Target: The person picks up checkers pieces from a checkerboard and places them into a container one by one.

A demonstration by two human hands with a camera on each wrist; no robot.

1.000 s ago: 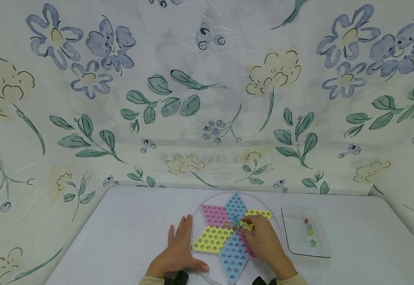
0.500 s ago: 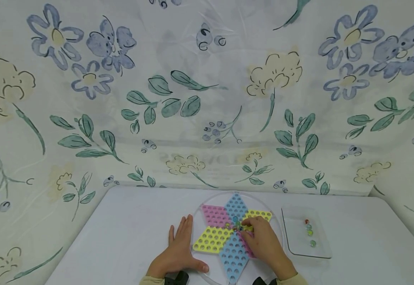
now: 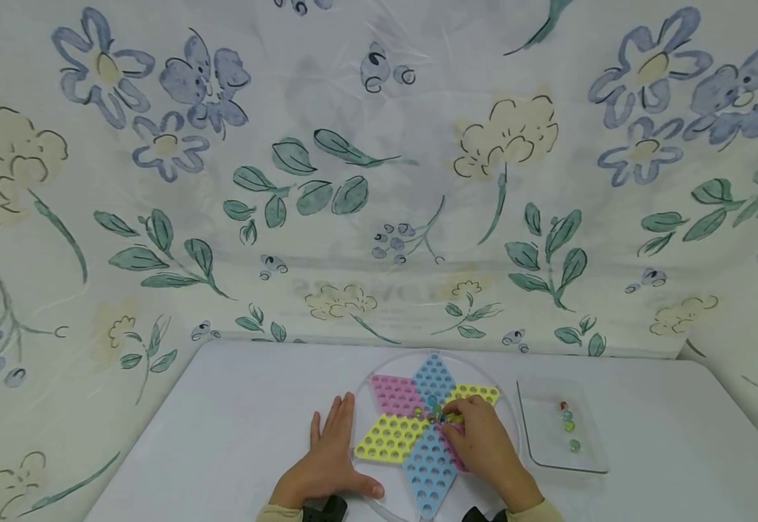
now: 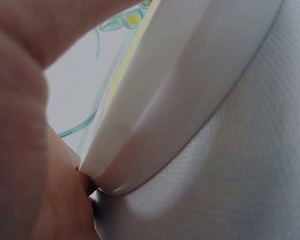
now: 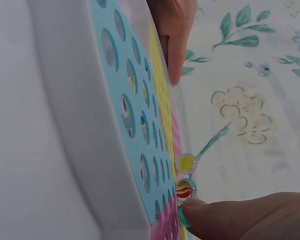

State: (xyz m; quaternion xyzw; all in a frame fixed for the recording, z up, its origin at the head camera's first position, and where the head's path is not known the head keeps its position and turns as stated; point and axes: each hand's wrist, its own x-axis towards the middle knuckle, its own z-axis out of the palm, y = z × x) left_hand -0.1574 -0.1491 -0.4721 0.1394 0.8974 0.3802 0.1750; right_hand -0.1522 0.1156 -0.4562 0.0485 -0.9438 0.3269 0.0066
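Observation:
A round white Chinese checkers board [image 3: 430, 464] with a pink, blue and yellow star of holes lies on the table. Several glass marbles [image 3: 432, 401] sit around its centre. My right hand [image 3: 485, 444] reaches over the board's right side, thumb and fingers pinching a marble by the centre. In the right wrist view, the thumb is against a green marble [image 5: 183, 217], beside a red-and-white marble [image 5: 185, 188] and a yellow one [image 5: 186, 163]; the other fingers are hidden there. My left hand [image 3: 328, 464] rests along the board's left edge, fingers straight and thumb spread toward the near rim.
To the right of the board stands a clear shallow tray [image 3: 538, 435] holding several marbles [image 3: 569, 426]. The white table [image 3: 242, 406] ends at a floral cloth [image 3: 353, 239] hanging behind it. Dark wrist devices show at the bottom edge.
The head view shifts very slightly. Both hands keep nearly the same position, the right one still at the board's centre and the left one still at its edge.

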